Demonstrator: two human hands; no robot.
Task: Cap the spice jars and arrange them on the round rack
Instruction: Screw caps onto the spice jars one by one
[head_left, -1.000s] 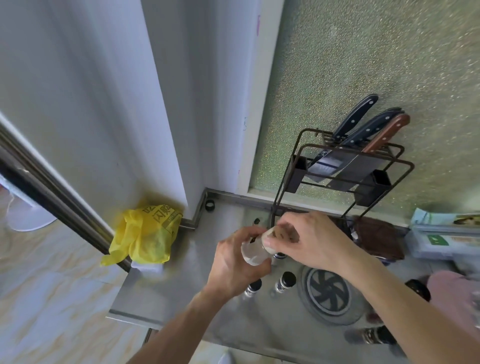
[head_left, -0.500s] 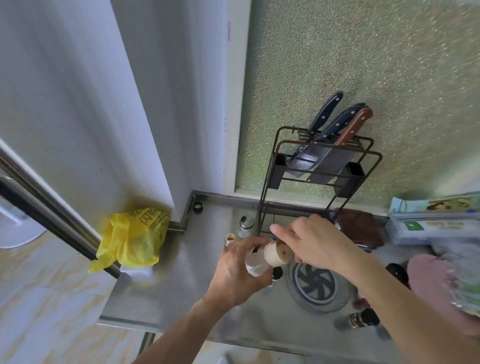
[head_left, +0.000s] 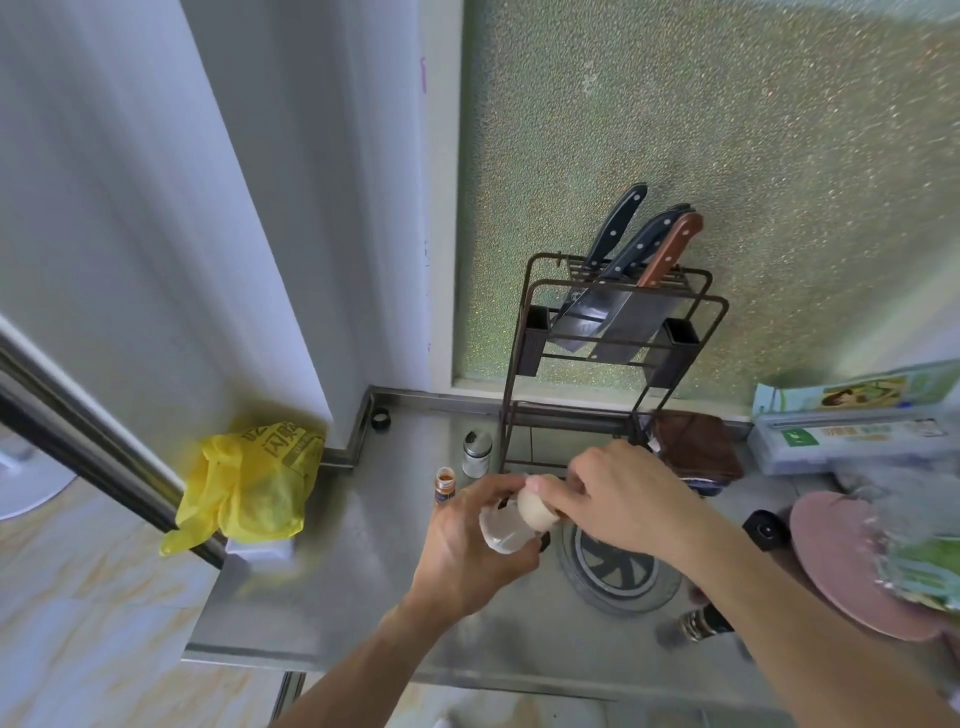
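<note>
A: What is the person doing with the jar?

B: The left hand (head_left: 470, 553) is wrapped tight around a clear jar (head_left: 503, 527) and holds it up above the worktop (head_left: 332, 582). The right hand (head_left: 621, 499) pinches a pale round cap (head_left: 535, 509) at the top of the jar. It looks like the cap is being put on.

A: How can the person do that well?

B: The left hand should keep the jar still. The right hand should set the cap flat on the mouth, then turn or push it until it sits snug. If the cap goes on crooked, it may jam or pop off.

A: Which way does the jar point?

B: It is tipped, not standing up. Its long line runs from the bottom, low in the left palm, up and to the right. The cap end points at the right hand.

A: What else is near?

B: A small jar with orange spice (head_left: 445, 483) stands open just behind the left hand. A jar with a silver lid (head_left: 477, 452) stands a bit farther back. The round rack (head_left: 618, 569) lies flat under the right hand, and no jar stands on the part that shows.
</note>
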